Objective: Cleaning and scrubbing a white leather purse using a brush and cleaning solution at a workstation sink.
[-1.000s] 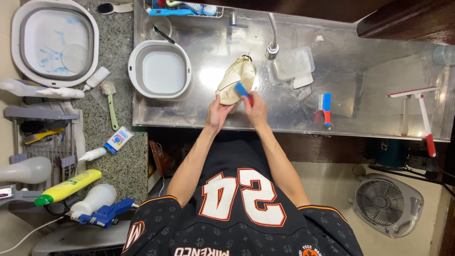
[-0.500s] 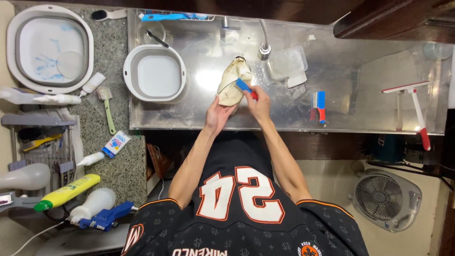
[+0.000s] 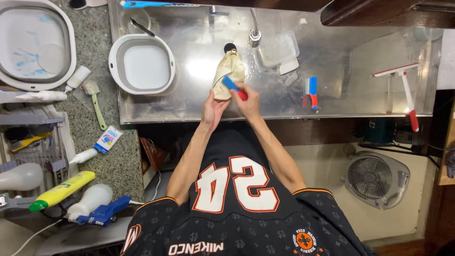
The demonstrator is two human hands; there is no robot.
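Note:
A beige fabric item shaped like a shoe [image 3: 228, 71] lies in the steel sink [image 3: 332, 57], just below the drain. My left hand [image 3: 213, 108] grips its near end. My right hand [image 3: 247, 98] holds a small brush [image 3: 233, 86] with a blue head and a red handle. The brush head presses on the item's right side. Both forearms reach forward from my dark numbered jersey.
A white basin [image 3: 142, 64] sits in the sink at the left, and a larger white tub [image 3: 35, 47] on the granite counter. A faucet [image 3: 255, 33], clear container [image 3: 279, 50], second blue-red brush [image 3: 310, 92] and red-handled squeegee [image 3: 403, 90] lie to the right. Bottles crowd the left counter; a fan [image 3: 374, 180] stands on the floor.
The beige item has turned from tilted to nearly straight toward the drain. The brush has slid lower along its right side. Both hands keep their hold.

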